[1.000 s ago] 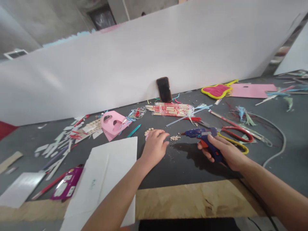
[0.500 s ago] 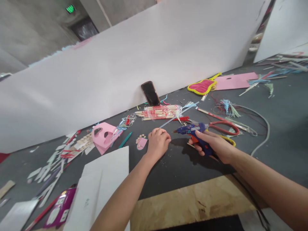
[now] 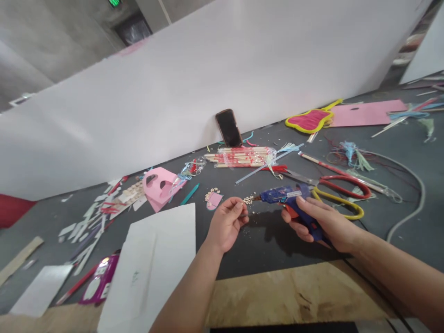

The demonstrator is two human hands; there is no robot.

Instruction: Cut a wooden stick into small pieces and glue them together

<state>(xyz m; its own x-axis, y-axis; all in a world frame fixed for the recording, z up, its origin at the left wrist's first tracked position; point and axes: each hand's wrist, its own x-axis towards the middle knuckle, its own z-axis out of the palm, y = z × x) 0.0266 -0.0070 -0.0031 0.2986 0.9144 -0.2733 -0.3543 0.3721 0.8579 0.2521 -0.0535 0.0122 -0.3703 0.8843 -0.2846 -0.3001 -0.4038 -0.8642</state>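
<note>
My right hand (image 3: 321, 221) grips a blue glue gun (image 3: 291, 199) with an orange trigger, its nozzle pointing left. My left hand (image 3: 225, 224) is raised just left of the nozzle, thumb and fingers pinched on something too small to make out. A small pile of pale beads (image 3: 248, 200) lies on the dark table (image 3: 398, 240) between the two hands. A little pink shape (image 3: 214, 200) edged with beads rests just beyond my left hand.
A phone (image 3: 228, 128) leans on the white board (image 3: 222, 88) at the back. A bag of wooden sticks (image 3: 243, 157), red and yellow scissors (image 3: 340, 192), pink paper cutouts (image 3: 160, 182), a white sheet (image 3: 152, 259), paper strips (image 3: 90, 222) and a grey cable (image 3: 412, 194) lie about.
My left hand has lifted off the table from the beads and turned palm up, pinched, near the glue gun's nozzle. The camera view has swung slightly.
</note>
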